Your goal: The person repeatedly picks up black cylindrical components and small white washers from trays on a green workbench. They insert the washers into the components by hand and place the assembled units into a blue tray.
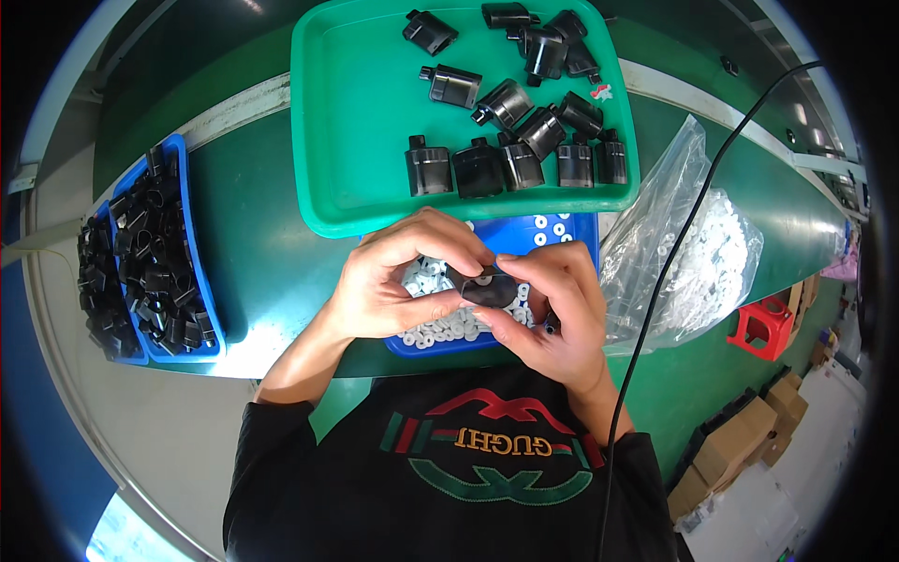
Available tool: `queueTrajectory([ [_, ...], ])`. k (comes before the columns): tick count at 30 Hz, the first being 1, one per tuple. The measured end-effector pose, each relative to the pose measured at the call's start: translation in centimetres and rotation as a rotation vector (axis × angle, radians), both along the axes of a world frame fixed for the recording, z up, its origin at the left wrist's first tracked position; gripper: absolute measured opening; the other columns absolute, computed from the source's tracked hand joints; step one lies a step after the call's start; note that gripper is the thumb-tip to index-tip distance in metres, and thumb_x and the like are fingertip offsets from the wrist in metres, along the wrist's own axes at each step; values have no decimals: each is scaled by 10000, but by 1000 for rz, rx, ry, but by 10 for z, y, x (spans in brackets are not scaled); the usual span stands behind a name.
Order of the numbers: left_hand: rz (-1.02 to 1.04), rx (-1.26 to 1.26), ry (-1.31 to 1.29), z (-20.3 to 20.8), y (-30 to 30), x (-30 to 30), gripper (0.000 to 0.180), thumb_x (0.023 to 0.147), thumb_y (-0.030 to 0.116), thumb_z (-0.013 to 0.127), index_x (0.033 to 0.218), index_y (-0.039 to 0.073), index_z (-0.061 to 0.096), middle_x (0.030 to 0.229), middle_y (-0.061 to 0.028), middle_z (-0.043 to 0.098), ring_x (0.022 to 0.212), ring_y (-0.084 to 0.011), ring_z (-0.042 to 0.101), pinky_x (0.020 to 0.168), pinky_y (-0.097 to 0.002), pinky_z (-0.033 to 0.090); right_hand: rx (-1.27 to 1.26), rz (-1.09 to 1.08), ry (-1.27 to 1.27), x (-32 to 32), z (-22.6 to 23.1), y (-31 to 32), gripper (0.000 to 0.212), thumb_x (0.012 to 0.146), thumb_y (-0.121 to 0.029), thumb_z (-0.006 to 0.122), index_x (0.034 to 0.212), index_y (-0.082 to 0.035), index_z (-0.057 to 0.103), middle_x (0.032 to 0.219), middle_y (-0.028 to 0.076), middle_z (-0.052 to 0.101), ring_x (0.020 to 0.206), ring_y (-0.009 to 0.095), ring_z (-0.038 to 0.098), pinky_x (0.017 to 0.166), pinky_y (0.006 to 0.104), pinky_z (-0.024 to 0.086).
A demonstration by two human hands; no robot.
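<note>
From the head view I see my left hand (393, 281) and right hand (548, 304) meeting just below centre, both pinching one small black plastic part (489, 288) between fingertips and thumbs; a small white ring (483, 278) sits on its top. Directly beneath the hands lies a blue tray (562, 229) of white rings. At twelve o'clock a green tray (346, 140) carries a scatter of black housings (478, 169), mostly toward its right half. At nine o'clock, well apart, two blue bins (201, 281) are packed with more black parts. At three o'clock a clear plastic bag (702, 253) of white pieces rests beside the ring tray, with a black cable (674, 253) crossing it. Everything sits on a green belt (262, 262).
</note>
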State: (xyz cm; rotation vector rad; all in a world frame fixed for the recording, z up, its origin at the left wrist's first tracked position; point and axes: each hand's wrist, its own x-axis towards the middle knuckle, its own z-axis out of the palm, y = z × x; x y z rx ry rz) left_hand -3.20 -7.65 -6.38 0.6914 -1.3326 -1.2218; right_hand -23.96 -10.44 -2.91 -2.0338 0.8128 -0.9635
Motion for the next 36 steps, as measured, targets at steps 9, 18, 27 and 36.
queueTrajectory([
  [9,-34,-46,-54,1,-3,5,388,722,14,671,1096,-9,569,1115,-216,586,1028,-302,613,872,-439,511,-114,32,-114,-9,18,6,536,627,-79,856,1128,-75,664,976,69,615,755,182,635,601,272,525],
  [18,5,-7,-77,0,4,10,241,732,45,565,962,-21,594,985,-186,600,905,-264,621,804,-382,517,-111,-10,42,-15,5,16,456,661,-99,835,1087,-65,673,963,73,633,685,167,657,507,268,520],
  [27,2,4,-78,-5,5,14,257,709,1,534,953,-36,607,906,-177,609,823,-244,621,748,-356,508,-26,50,27,-21,18,24,482,635,-15,831,1085,1,657,979,134,627,834,220,634,677,299,523],
  [36,-49,-17,-209,-1,7,12,471,565,-115,555,1003,9,677,946,-116,647,788,-195,621,708,-316,511,-29,71,79,-18,18,23,487,643,-12,832,1097,-2,654,979,129,631,833,220,635,669,297,529],
])
